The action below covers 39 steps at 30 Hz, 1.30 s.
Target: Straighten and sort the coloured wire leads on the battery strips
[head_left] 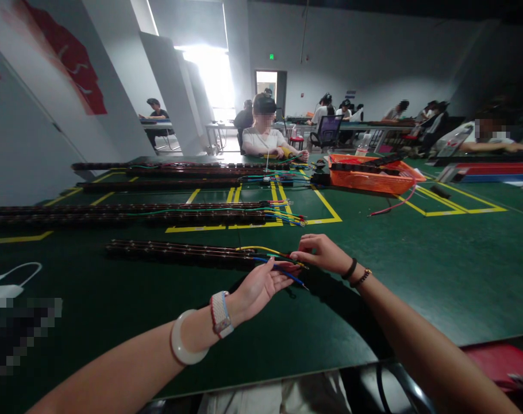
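A dark wire bundle (pixel 179 250) lies lengthwise on the green table, its coloured ends fanning out at the right. My left hand (pixel 261 287) is palm up with fingers spread beneath these ends. A blue wire (pixel 292 278) runs across its fingers, its bare tip pointing down to the right. Pinched fingers of my right hand (pixel 319 253) are at the ends of the other wires, near a yellow wire (pixel 261 249); which wire they grip is too small to tell.
More dark bundles (pixel 192 214) lie behind, across yellow tape outlines. An orange basket (pixel 356 183) stands at the back right, a pink wire (pixel 391 207) hanging from it. A person (pixel 261 138) sits across the green table (pixel 416 270). A white object with a cord (pixel 5 290) is at left.
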Each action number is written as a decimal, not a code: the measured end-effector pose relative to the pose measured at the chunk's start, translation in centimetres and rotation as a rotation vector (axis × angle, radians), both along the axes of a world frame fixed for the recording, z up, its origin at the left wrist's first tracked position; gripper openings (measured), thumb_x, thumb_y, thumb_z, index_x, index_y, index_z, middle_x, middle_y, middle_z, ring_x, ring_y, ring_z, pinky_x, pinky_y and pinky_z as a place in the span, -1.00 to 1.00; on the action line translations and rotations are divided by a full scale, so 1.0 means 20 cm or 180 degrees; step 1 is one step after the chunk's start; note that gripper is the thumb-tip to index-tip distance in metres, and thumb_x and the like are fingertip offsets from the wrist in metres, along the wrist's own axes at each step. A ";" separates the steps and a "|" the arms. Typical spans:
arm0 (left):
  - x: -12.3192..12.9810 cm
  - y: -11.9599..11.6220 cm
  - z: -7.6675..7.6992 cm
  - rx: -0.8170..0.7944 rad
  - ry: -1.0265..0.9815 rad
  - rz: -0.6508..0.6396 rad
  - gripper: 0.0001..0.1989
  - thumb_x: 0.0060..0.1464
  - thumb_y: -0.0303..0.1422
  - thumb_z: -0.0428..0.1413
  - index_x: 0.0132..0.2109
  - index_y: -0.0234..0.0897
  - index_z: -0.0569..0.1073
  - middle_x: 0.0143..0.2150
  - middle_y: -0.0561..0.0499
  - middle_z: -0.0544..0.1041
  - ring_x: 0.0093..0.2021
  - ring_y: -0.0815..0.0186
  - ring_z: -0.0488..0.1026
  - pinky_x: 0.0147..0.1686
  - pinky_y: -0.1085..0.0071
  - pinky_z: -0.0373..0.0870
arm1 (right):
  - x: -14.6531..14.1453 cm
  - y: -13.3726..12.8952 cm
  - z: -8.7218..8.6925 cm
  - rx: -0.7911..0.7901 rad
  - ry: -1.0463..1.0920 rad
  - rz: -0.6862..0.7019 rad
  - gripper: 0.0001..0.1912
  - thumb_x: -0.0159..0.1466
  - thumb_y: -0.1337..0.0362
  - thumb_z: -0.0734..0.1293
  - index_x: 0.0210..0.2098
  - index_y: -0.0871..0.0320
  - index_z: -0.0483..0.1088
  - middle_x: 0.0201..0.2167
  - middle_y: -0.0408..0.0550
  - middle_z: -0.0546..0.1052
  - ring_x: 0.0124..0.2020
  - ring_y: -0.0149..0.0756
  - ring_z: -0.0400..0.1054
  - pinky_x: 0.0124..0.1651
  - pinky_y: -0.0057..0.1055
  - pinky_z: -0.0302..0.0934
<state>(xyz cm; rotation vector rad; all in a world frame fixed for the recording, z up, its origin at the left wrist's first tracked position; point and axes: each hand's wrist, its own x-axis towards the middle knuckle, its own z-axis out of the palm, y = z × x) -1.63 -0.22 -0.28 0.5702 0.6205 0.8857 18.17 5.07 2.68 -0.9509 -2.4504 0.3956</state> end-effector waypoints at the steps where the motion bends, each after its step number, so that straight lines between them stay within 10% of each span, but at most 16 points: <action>1: 0.00 0.00 0.00 0.0005 0.0017 0.0020 -0.68 0.24 -0.33 -0.10 -0.15 -0.48 0.46 -0.12 -0.26 0.52 -0.09 0.20 0.47 0.06 0.22 0.31 | 0.00 -0.01 0.00 -0.0076 -0.0097 0.0219 -0.56 0.30 0.02 0.21 -0.53 0.22 0.39 -0.56 -0.11 0.37 -0.49 -0.44 0.23 -0.42 -0.51 0.05; 7: 0.00 0.00 0.02 0.0039 0.0126 -0.0013 -0.68 0.24 -0.33 -0.09 -0.09 -0.50 0.44 -0.18 -0.24 0.52 -0.28 0.32 0.48 -0.10 0.36 0.37 | -0.05 -0.04 -0.03 0.0035 -0.0703 0.0845 -0.63 0.29 0.05 0.23 -0.45 0.19 0.46 -0.53 -0.07 0.46 -0.42 -0.38 0.31 -0.29 -0.46 0.11; 15: 0.00 -0.01 0.03 0.0051 0.0310 -0.0388 -0.76 0.19 -0.40 -0.05 -0.10 -0.47 0.42 -0.08 -0.29 0.50 -0.04 0.21 0.46 0.08 0.24 0.27 | -0.05 -0.02 -0.05 0.0015 -0.0755 0.0483 -0.71 0.29 0.22 0.26 -0.52 0.19 0.39 -0.53 -0.11 0.42 -0.46 -0.43 0.25 -0.39 -0.51 0.04; 23: 0.01 -0.07 0.04 0.1122 0.1204 -0.1385 -0.67 0.11 -0.17 0.03 -0.31 -0.40 0.44 -0.31 -0.26 0.56 -0.33 0.18 0.53 -0.31 0.32 0.40 | -0.06 -0.01 -0.07 0.0143 -0.0707 -0.0043 -0.75 0.19 0.23 0.37 -0.54 0.21 0.32 -0.52 -0.13 0.36 -0.46 -0.43 0.19 -0.40 -0.51 -0.01; 39: -0.01 -0.05 0.05 0.1121 0.0987 -0.1312 -0.65 0.14 -0.18 -0.02 -0.27 -0.42 0.45 -0.29 -0.24 0.55 -0.27 0.17 0.52 -0.23 0.30 0.38 | -0.12 0.05 -0.16 -0.0439 0.0292 -0.0401 -0.68 0.26 0.05 0.28 -0.15 0.13 0.46 -0.32 -0.06 0.45 -0.27 -0.33 0.27 -0.14 -0.36 0.13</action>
